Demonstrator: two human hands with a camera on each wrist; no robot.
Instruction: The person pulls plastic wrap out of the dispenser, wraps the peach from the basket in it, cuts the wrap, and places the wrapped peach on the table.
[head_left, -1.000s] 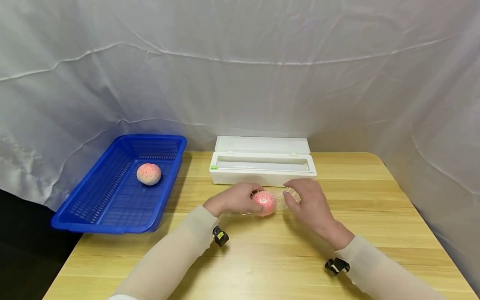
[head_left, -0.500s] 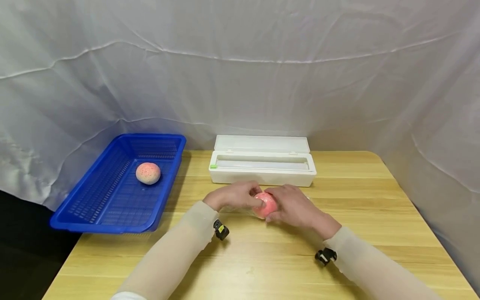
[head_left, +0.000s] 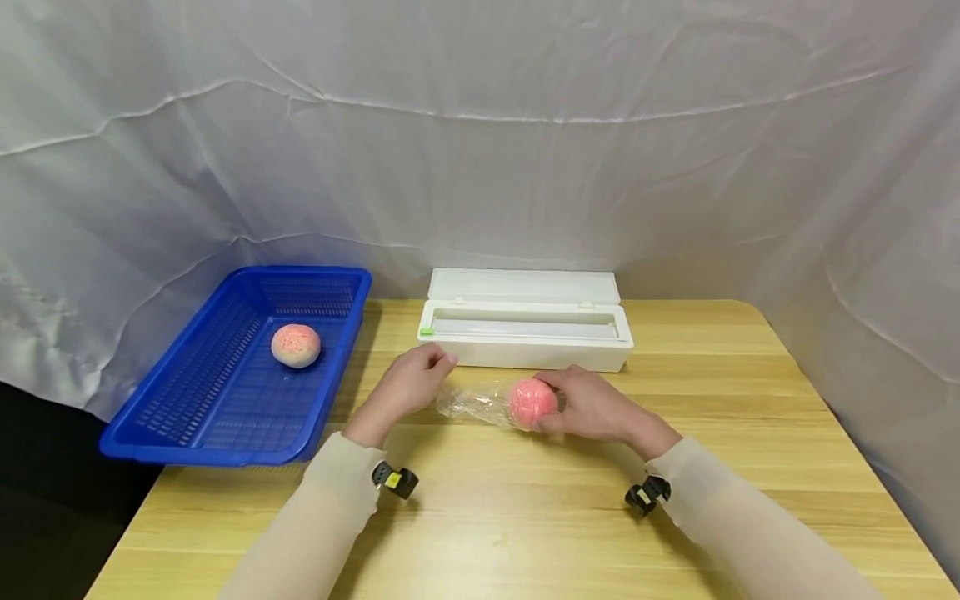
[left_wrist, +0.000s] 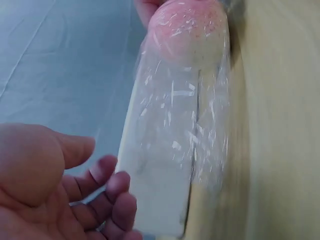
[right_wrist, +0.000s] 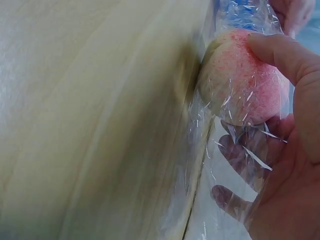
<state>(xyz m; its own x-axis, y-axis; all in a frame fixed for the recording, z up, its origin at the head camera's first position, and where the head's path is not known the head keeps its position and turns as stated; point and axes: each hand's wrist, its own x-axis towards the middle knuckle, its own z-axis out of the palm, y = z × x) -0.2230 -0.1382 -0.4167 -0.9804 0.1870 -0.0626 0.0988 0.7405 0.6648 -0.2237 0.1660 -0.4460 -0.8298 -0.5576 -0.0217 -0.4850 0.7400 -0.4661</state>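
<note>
A pink and cream peach (head_left: 532, 403) lies loosely in clear plastic film (head_left: 480, 403) on the wooden table, in front of the white box. My right hand (head_left: 596, 406) grips it from the right, thumb on the near side; the right wrist view shows the thumb pressing the peach (right_wrist: 240, 80) through the film. Beyond the film's left end hovers my left hand (head_left: 412, 382), holding nothing. Seen from the left wrist, that hand (left_wrist: 65, 185) has loosely bent fingers, its thumb apart from them. The film (left_wrist: 180, 120) trails from the peach towards it.
The long white box (head_left: 525, 351), a film dispenser with its lid raised and a green slider at the left, stands behind the hands. A blue basket (head_left: 330, 408) holding another peach (head_left: 296, 346) sits at the left table edge. Grey cloth (head_left: 480, 192) hangs behind.
The left hand has let go of the peach and moved left, baring the film. The right hand has come in from the film's right end and now grips the peach.
</note>
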